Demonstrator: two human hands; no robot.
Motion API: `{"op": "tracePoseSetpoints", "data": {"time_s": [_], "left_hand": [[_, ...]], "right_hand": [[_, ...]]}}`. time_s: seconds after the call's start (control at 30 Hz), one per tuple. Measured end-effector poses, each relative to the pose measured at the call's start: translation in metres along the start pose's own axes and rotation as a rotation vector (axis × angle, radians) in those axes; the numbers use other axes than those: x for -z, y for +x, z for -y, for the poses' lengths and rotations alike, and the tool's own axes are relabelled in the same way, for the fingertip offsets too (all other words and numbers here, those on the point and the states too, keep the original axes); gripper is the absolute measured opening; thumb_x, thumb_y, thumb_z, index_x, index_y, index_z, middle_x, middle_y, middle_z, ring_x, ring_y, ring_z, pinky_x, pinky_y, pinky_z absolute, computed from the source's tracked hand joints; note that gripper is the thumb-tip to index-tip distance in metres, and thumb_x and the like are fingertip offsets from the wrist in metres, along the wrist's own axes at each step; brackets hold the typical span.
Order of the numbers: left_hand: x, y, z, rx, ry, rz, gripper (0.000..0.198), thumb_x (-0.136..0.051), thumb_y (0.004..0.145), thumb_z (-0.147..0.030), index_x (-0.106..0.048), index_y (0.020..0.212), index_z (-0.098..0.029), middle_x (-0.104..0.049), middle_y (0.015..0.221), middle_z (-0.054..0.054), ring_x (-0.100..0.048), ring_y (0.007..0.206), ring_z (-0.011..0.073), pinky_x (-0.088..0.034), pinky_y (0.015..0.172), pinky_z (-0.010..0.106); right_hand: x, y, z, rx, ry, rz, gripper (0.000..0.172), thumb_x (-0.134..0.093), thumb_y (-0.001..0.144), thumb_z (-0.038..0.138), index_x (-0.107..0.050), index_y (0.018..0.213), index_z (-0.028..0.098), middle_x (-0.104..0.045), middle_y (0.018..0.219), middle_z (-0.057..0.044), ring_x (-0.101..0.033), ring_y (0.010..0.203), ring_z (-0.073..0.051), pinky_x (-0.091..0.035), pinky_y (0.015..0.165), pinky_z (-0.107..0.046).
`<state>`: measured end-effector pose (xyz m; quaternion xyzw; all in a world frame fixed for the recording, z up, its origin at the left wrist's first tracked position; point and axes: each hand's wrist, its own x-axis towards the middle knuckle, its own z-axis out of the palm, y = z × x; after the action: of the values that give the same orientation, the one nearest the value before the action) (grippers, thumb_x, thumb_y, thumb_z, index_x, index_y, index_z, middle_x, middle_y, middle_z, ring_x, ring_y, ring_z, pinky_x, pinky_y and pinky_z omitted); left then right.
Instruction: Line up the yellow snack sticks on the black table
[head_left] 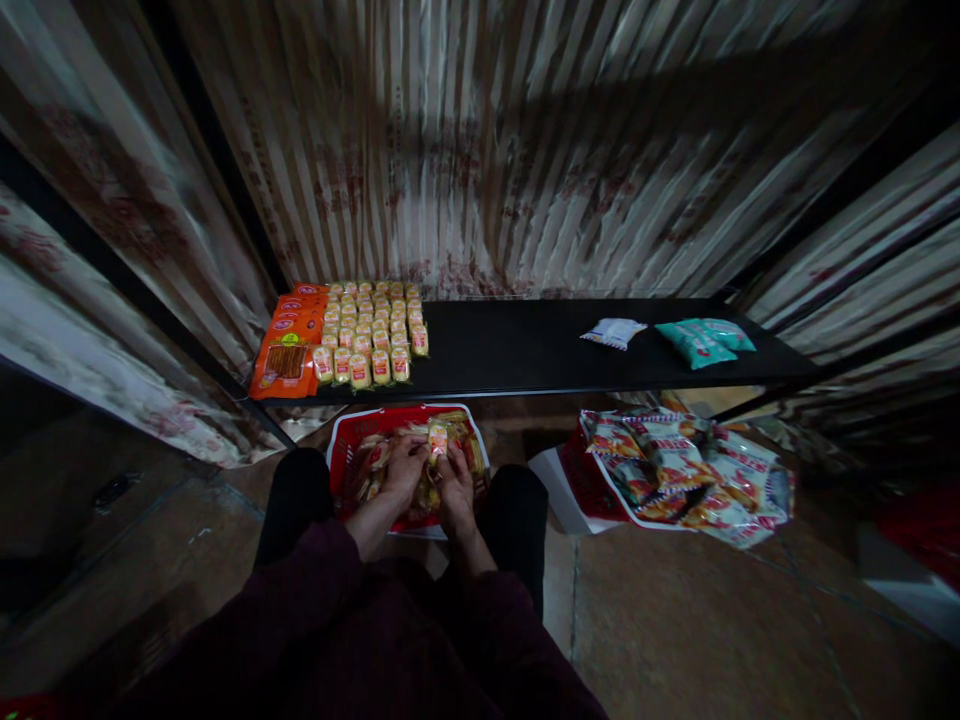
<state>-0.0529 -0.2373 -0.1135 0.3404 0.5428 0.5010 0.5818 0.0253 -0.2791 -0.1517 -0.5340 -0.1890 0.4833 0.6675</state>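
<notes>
Both my hands are down in a red basket [341,450] of small yellow snack packets that sits on the floor between my knees. My left hand [403,468] and my right hand [454,488] are closed together around one yellow packet [437,438], held upright above the others. On the black shelf [525,345] in front of me, rows of the same yellow packets [371,330] stand at the left, beside a stack of orange packs [289,345].
A white packet [613,332] and green packets [701,340] lie at the shelf's right. A second basket heaped with red-and-white snack bags [679,465] rests on the floor to my right. Striped curtains hang behind the shelf.
</notes>
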Motion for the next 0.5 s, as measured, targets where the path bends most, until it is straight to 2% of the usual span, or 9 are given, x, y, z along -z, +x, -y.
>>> {"op": "tracePoseSetpoints", "data": {"time_s": [0.27, 0.5], "left_hand": [[0.003, -0.001, -0.005, -0.036, -0.025, 0.026, 0.009, -0.062, 0.066, -0.009, -0.064, 0.070, -0.017, -0.066, 0.079, 0.002, -0.061, 0.076, 0.0129, -0.047, 0.079, 0.026], [0.004, 0.002, -0.008, -0.053, 0.089, 0.005, 0.012, -0.059, 0.067, -0.007, -0.063, 0.068, -0.018, -0.067, 0.078, 0.002, -0.061, 0.077, 0.0134, -0.047, 0.079, 0.025]], "right_hand": [[-0.004, 0.000, 0.004, 0.023, -0.059, -0.011, 0.054, -0.070, 0.070, 0.046, -0.068, 0.119, 0.022, -0.073, 0.105, -0.007, -0.067, 0.090, -0.020, -0.053, 0.075, -0.030], [-0.011, -0.004, 0.007, -0.010, -0.067, -0.010, 0.057, -0.071, 0.069, 0.045, -0.067, 0.121, 0.021, -0.072, 0.083, -0.003, -0.063, 0.071, -0.015, -0.048, 0.062, -0.026]]}}
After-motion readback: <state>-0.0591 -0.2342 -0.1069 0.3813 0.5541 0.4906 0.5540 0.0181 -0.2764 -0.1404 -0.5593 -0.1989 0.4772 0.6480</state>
